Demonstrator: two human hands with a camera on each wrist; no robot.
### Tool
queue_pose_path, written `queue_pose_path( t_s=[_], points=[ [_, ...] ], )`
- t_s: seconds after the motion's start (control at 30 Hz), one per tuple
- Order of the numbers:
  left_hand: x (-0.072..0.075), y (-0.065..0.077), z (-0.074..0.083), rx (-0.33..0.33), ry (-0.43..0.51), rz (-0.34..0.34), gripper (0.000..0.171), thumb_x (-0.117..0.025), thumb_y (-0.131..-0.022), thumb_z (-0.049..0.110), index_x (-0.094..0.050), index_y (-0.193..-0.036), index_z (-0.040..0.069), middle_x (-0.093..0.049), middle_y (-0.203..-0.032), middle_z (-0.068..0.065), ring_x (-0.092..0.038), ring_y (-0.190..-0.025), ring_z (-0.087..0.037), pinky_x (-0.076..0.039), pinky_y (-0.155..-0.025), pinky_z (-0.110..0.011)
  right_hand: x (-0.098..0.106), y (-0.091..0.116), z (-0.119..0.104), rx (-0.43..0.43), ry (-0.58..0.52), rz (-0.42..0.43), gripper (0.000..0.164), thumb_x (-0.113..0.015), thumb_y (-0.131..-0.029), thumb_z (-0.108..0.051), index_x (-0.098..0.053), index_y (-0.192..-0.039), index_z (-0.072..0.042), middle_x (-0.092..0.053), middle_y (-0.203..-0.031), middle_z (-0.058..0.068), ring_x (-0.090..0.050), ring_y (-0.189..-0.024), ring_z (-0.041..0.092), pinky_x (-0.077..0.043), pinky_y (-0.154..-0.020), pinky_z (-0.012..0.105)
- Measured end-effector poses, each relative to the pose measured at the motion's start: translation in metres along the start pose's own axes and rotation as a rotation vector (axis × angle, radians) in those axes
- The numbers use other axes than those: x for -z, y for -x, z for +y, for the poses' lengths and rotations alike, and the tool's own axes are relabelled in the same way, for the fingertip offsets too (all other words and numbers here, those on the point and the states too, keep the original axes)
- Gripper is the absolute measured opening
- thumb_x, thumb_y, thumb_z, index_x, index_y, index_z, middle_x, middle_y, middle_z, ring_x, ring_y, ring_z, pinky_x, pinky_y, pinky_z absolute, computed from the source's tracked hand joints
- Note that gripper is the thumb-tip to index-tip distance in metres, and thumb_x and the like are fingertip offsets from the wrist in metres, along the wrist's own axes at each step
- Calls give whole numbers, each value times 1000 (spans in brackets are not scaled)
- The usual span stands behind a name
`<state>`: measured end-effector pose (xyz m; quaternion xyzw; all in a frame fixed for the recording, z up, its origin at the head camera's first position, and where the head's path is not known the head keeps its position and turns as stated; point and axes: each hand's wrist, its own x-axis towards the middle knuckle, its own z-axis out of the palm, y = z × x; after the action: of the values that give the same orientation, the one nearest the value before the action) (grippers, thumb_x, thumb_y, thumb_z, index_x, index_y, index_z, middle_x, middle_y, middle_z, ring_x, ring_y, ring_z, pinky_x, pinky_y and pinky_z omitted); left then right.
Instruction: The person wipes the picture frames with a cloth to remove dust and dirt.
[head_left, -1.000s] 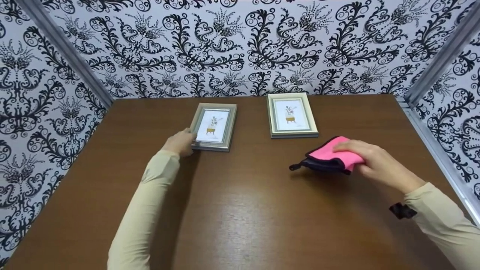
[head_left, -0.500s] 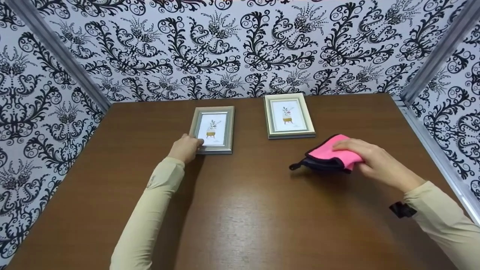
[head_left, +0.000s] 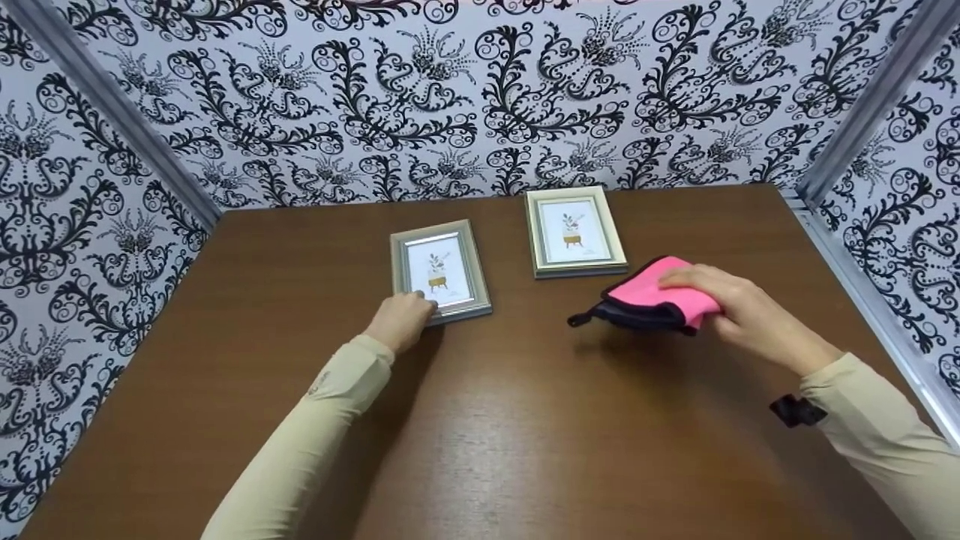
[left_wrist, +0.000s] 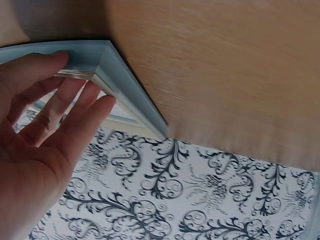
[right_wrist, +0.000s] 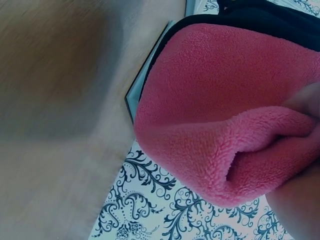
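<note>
My left hand [head_left: 403, 319] pinches the near-left corner of a silvery picture frame [head_left: 481, 298], which lies face up on the brown table. In the left wrist view, the thumb of the left hand [left_wrist: 42, 135] presses the outer edge of the frame [left_wrist: 131, 85], and the fingers reach over its front. My right hand [head_left: 754, 319] grips a folded pink cloth [head_left: 645, 289] with dark edging and a small dark loop, held just above the table. The cloth [right_wrist: 215, 90] fills much of the right wrist view and hides most of the fingers.
A second, pale gold picture frame [head_left: 619, 251] lies face up near the back wall, right of the first and behind the cloth. Patterned wall panels [head_left: 420, 97] with metal posts [head_left: 874, 97] enclose the brown table [head_left: 480, 420] at the back and both sides.
My left hand has shifted its grip along the silvery frame to the near-left corner. The frame has slid slightly right and nearer, and turned. The right hand keeps the cloth nearly in place.
</note>
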<state>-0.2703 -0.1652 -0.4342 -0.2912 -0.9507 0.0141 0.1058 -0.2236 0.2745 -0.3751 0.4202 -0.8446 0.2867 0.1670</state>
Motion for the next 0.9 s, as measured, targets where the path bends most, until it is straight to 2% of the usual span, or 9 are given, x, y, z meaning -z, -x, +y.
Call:
queue_pose_path(
  t_s=[0.2,0.4,0.6,0.9],
  points=[
    [1,7,17,-33,0,6,10,-58,-72,-6,-63,-75,2,-57,-67,-16,-56,-55,-33,-46,-45,-43,0,-1,0,1,0,1,61,-43,-63,23,-58,-114,-7,-56,-115,6,-48,-109,30,-28,-98,23],
    [6,14,37,-109,-38,11,8,-62,-71,-3,-64,-75,4,-57,-66,-14,-56,-53,-30,-46,-43,-40,0,-3,0,0,16,1,62,-42,-62,23,-58,-114,-7,-56,-114,5,-47,-110,28,-27,-98,24],
    [11,24,58,-167,-68,-36,9,-64,-69,0,-64,-76,7,-56,-68,-10,-56,-54,-26,-46,-43,-36,-1,-5,1,-2,17,0,61,-42,-62,22,-59,-113,-7,-56,-114,5,-47,-111,31,-28,-99,29],
    [17,43,88,-243,-81,-47,10,-63,-74,7,-66,-80,14,-56,-71,-5,-55,-57,-21,-45,-43,-33,-2,-4,1,12,12,25,63,-44,-60,24,-59,-112,-8,-57,-112,5,-48,-108,31,-28,-98,24]
  ],
)
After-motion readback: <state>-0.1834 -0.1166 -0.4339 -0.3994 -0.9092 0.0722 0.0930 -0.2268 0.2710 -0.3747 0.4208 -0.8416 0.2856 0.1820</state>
